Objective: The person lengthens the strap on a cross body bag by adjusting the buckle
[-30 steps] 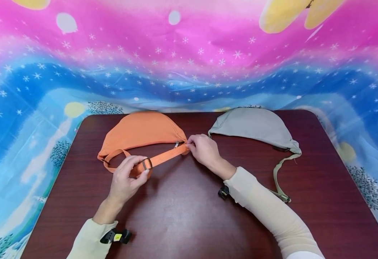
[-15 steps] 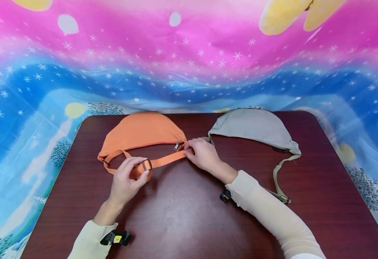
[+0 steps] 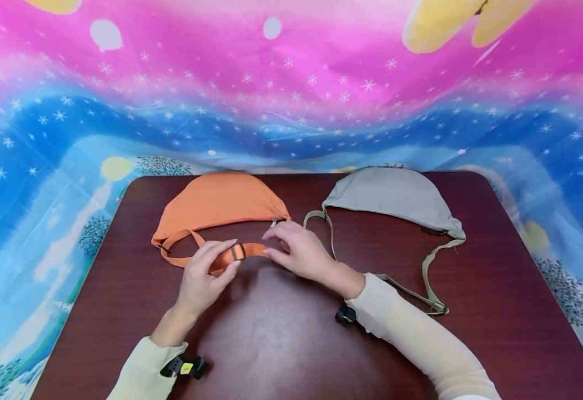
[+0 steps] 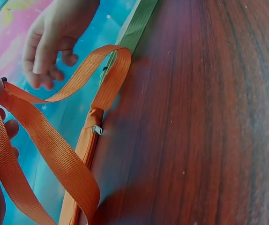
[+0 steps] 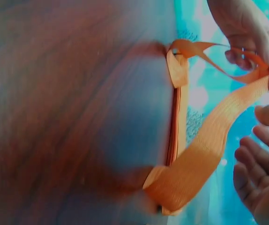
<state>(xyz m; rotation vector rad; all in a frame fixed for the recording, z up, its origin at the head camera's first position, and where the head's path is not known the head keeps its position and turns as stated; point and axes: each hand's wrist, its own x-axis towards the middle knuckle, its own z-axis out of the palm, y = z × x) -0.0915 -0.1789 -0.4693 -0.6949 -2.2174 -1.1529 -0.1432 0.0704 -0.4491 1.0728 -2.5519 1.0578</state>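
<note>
Shifted toward the buckle [image 3: 239, 252] since the earlier frame, the right grip [image 3: 301, 251] hangs beside the orange strap [image 3: 255, 249], fingers apart, empty; the left grip [image 3: 203, 278] pinches the buckle. I judge the strap light and limp, best held there. Beyond, the orange bag [image 3: 221, 203] lies on the worktop [image 3: 281, 344].

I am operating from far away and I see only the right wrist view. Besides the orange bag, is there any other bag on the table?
Observer: Yes, in the head view a grey bag lies to the right of the orange bag.
Operator: Thank you. Where is the zip pull of the orange bag?
Observer: It is near that bag's right end, as the head view shows it.
Operator: And how does the left hand hold the strap?
Observer: Its thumb, outside your picture, lies at the strap's near edge, beside the buckle.
</note>
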